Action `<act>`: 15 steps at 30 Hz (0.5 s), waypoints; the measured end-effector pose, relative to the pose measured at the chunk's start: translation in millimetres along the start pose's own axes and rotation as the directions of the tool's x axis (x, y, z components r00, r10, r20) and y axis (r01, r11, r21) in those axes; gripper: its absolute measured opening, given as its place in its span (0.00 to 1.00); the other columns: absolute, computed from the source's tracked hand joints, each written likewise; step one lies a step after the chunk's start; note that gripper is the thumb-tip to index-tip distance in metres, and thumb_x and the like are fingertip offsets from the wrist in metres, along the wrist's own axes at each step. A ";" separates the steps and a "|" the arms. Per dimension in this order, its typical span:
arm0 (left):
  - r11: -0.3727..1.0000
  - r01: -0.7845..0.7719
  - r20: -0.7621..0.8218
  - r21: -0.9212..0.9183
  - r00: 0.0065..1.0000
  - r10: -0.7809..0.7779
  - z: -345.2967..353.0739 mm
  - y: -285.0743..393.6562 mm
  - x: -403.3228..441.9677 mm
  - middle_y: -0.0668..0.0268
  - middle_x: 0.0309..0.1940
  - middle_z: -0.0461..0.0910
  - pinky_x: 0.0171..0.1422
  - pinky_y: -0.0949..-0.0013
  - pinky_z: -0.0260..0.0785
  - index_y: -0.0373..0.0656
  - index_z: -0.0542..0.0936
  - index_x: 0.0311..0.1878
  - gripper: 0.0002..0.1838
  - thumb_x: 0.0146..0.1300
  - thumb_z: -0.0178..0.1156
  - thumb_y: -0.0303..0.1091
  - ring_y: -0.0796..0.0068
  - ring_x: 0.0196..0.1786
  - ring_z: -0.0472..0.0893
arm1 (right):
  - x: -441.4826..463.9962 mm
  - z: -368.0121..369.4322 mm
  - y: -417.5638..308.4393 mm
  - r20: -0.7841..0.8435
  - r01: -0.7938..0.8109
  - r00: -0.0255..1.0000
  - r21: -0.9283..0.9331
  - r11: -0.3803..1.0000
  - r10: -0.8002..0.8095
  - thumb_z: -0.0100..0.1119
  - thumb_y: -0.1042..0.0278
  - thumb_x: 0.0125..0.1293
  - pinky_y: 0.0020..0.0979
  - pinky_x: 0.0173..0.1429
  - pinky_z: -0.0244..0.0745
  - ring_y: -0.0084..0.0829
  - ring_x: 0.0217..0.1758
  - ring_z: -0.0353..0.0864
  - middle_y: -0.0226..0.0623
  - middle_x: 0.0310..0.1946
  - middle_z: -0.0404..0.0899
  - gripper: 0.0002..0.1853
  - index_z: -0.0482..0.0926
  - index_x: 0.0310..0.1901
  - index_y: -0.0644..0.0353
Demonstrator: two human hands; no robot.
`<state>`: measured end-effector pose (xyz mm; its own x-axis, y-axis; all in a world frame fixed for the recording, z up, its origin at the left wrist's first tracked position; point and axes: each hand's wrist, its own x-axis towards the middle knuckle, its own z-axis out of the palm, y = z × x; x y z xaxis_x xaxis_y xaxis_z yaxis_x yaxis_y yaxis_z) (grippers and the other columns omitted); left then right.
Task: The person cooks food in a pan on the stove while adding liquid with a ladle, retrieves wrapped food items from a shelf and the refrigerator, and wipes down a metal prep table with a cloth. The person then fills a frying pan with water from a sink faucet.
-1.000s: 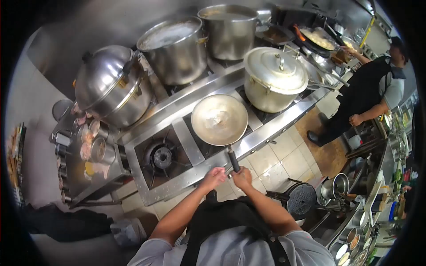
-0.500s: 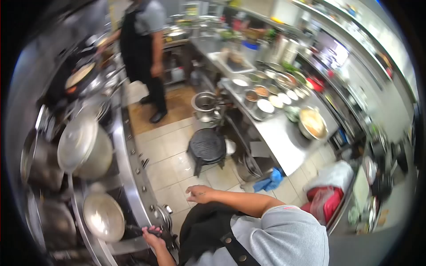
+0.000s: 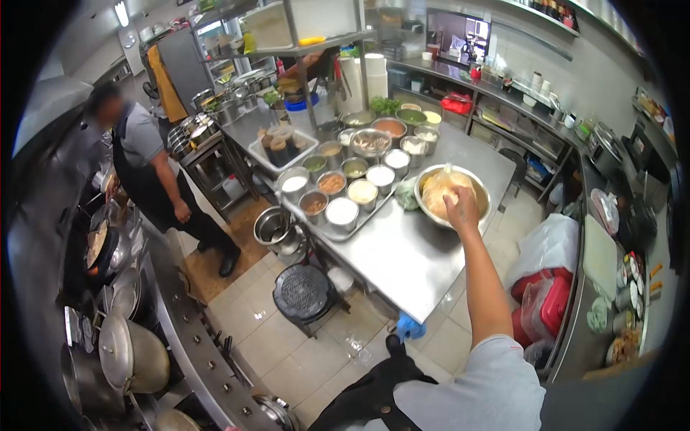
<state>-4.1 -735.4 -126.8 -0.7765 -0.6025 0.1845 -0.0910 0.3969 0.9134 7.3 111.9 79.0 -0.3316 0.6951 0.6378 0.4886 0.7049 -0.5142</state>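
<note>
My right hand point(image 3: 462, 205) reaches over a metal bowl point(image 3: 483, 188) on the steel table, its fingers bent around part of a clear plastic bag point(image 3: 437, 188) of pale orange contents inside it. Only a sliver of my left hand point(image 3: 232, 429) shows at the bottom edge, beside the stove front; its fingers and anything in them are hidden. The rim of the light metal wok point(image 3: 176, 420) is partly in view to its left. Left of the bowl, metal containers of white, orange and green foods stand in a tray point(image 3: 338, 235).
A co-worker point(image 3: 154, 161) stands at the stove on the left. A lidded pot point(image 3: 133, 355) sits on the near burners. A black stool point(image 3: 302, 291) stands on the tiles between stove and table point(image 3: 410, 258). Red containers point(image 3: 543, 302) are at the right.
The view has swung right from the stove to the table. My right hand has left the wok handle and moved out to the bag. My left hand took the handle, then slipped almost out of view.
</note>
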 end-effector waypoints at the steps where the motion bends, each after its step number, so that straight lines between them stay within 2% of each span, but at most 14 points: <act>1: 0.956 -0.288 0.178 0.047 0.944 0.276 35.2 -6.2 -9.0 0.60 0.25 0.78 0.28 0.56 0.70 0.42 0.79 0.40 0.10 0.66 0.53 0.38 0.61 0.22 0.74 | 30.8 18.7 25.2 -0.005 0.013 1.000 0.008 1.000 -0.013 0.65 0.62 0.58 0.40 0.55 0.70 0.43 0.50 0.76 0.45 0.41 0.79 0.14 0.80 0.42 0.62; 2: 0.999 0.014 0.323 -0.029 0.946 -0.004 82.7 -15.3 -15.3 0.64 0.28 0.78 0.28 0.65 0.68 0.46 0.76 0.42 0.09 0.67 0.54 0.39 0.69 0.25 0.76 | 51.4 46.4 54.6 -0.055 0.009 0.998 -0.187 0.982 -0.020 0.64 0.62 0.59 0.42 0.59 0.67 0.44 0.53 0.75 0.46 0.43 0.79 0.14 0.80 0.42 0.62; 3: 0.946 0.318 0.469 -0.058 0.845 -0.256 120.7 -14.7 -20.4 0.68 0.30 0.78 0.27 0.73 0.67 0.50 0.73 0.45 0.08 0.68 0.55 0.41 0.77 0.29 0.77 | 66.1 65.9 77.0 -0.102 -0.007 0.994 -0.369 0.929 -0.033 0.62 0.61 0.60 0.44 0.62 0.64 0.45 0.56 0.73 0.47 0.45 0.79 0.14 0.80 0.43 0.62; 4: 0.959 0.279 0.543 -0.043 0.813 -0.212 154.7 115.3 -75.0 0.67 0.31 0.79 0.28 0.67 0.71 0.47 0.75 0.46 0.13 0.66 0.58 0.44 0.74 0.29 0.79 | 79.4 71.0 91.2 -0.094 -0.003 0.995 -0.355 0.935 -0.032 0.62 0.61 0.60 0.44 0.62 0.64 0.45 0.56 0.73 0.47 0.45 0.79 0.14 0.80 0.43 0.62; 5: 0.969 0.239 0.696 -0.063 0.706 -0.129 181.4 155.9 -98.6 0.65 0.34 0.81 0.34 0.69 0.73 0.42 0.76 0.47 0.10 0.67 0.57 0.37 0.75 0.33 0.80 | 88.2 74.2 104.5 0.171 0.079 0.985 -0.353 0.932 -0.019 0.59 0.61 0.62 0.45 0.63 0.63 0.45 0.55 0.73 0.48 0.46 0.78 0.14 0.80 0.43 0.62; 6: 0.991 0.128 0.775 -0.044 0.630 -0.046 206.9 183.5 -119.9 0.65 0.35 0.82 0.38 0.70 0.73 0.40 0.77 0.47 0.10 0.67 0.57 0.36 0.75 0.36 0.81 | 95.6 74.5 111.4 0.423 0.164 0.906 -0.331 0.929 -0.009 0.57 0.60 0.64 0.45 0.63 0.63 0.46 0.55 0.73 0.48 0.46 0.78 0.14 0.80 0.44 0.62; 7: 0.999 0.023 0.845 -0.037 0.535 0.019 230.1 205.9 -140.5 0.64 0.37 0.82 0.43 0.71 0.73 0.39 0.77 0.47 0.11 0.67 0.58 0.35 0.75 0.39 0.81 | 95.4 74.1 114.0 0.313 0.193 0.943 -0.245 0.950 -0.111 0.52 0.59 0.66 0.46 0.60 0.65 0.47 0.52 0.74 0.48 0.42 0.79 0.14 0.79 0.38 0.62; 8: 0.999 0.033 0.839 -0.029 0.545 0.007 245.3 228.7 -158.3 0.64 0.37 0.82 0.43 0.71 0.73 0.39 0.77 0.47 0.11 0.67 0.58 0.35 0.75 0.39 0.81 | 102.1 64.8 107.9 0.326 0.206 0.938 -0.238 0.949 -0.122 0.52 0.59 0.66 0.46 0.60 0.65 0.47 0.52 0.74 0.48 0.42 0.79 0.14 0.79 0.38 0.62; 10: 0.996 -0.077 0.929 -0.034 0.366 0.060 267.8 267.2 -186.7 0.63 0.39 0.82 0.51 0.72 0.71 0.36 0.77 0.46 0.10 0.68 0.56 0.33 0.75 0.44 0.80 | 112.8 40.6 97.7 0.379 -0.013 0.925 -0.027 1.000 0.022 0.50 0.58 0.68 0.47 0.54 0.66 0.50 0.48 0.75 0.49 0.38 0.79 0.15 0.78 0.33 0.62; 11: 0.997 -0.071 0.929 -0.028 0.366 0.052 278.4 280.2 -196.4 0.63 0.39 0.82 0.51 0.72 0.71 0.36 0.77 0.46 0.10 0.68 0.56 0.33 0.75 0.44 0.80 | 114.1 46.1 111.0 0.290 0.032 0.956 0.043 0.999 -0.043 0.48 0.58 0.70 0.46 0.43 0.69 0.53 0.38 0.76 0.54 0.31 0.77 0.17 0.77 0.32 0.65; 12: 0.998 -0.050 0.953 -0.046 0.299 0.058 288.1 291.4 -204.0 0.63 0.40 0.82 0.52 0.72 0.71 0.36 0.78 0.46 0.10 0.69 0.55 0.33 0.75 0.45 0.80 | 114.5 48.4 120.4 0.295 0.030 0.955 0.038 0.999 -0.040 0.48 0.58 0.70 0.46 0.43 0.69 0.53 0.38 0.76 0.54 0.31 0.77 0.17 0.77 0.32 0.65; 13: 0.997 -0.029 0.971 -0.065 0.229 0.070 299.1 304.8 -209.8 0.63 0.40 0.82 0.54 0.72 0.70 0.35 0.78 0.46 0.11 0.70 0.54 0.33 0.75 0.45 0.79 | 114.9 50.0 124.7 0.308 0.013 0.950 0.125 0.992 -0.051 0.48 0.57 0.71 0.45 0.41 0.69 0.53 0.35 0.75 0.55 0.29 0.76 0.19 0.75 0.31 0.66; 15: 0.993 -0.025 0.977 -0.114 0.180 0.117 317.0 338.6 -223.7 0.63 0.41 0.82 0.53 0.71 0.70 0.35 0.79 0.46 0.11 0.70 0.53 0.33 0.75 0.45 0.79 | 115.2 48.9 121.4 0.273 -0.005 0.959 0.275 0.961 -0.073 0.48 0.56 0.71 0.43 0.34 0.67 0.53 0.26 0.71 0.55 0.23 0.72 0.22 0.72 0.25 0.67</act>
<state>-58.9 -246.8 26.1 -0.7596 0.6139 -0.2148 0.0001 0.3304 0.9439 -11.1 284.5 62.0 -0.5745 0.6536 0.4926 0.2492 0.7130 -0.6554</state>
